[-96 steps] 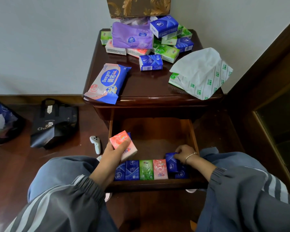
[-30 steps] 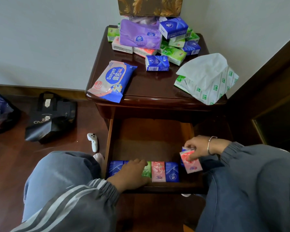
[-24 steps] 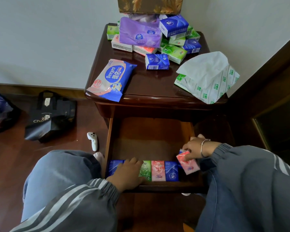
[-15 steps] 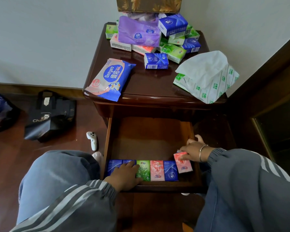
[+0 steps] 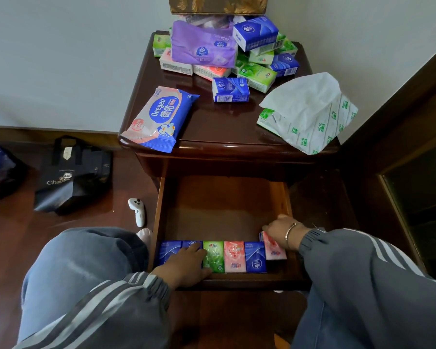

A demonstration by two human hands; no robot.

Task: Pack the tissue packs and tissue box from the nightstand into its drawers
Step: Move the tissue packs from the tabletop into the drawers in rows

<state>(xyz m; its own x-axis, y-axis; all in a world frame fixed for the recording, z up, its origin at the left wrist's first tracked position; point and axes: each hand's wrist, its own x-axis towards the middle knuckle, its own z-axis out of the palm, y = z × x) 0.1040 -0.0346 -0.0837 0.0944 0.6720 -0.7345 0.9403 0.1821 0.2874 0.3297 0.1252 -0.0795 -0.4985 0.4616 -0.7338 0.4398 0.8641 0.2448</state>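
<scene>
Small tissue packs (image 5: 233,256) line the open drawer's (image 5: 224,197) front.

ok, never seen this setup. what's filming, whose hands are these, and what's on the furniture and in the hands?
No machine here: a person in grey striped sleeves works bare-handed. The single picture comes from a wide-angle camera on their head, looking forward and down. The nightstand top carries a blue Deeyeo wipes pack, a purple tissue pack, a pile of small tissue packs and a white-and-green soft tissue pack. Its drawer is pulled open, with a row of small packs along the front edge. The left hand lies flat on the blue packs at the row's left end. The right hand has its grip on a pink tissue pack at the row's right end. On the floor: a black bag and a white controller.
</scene>
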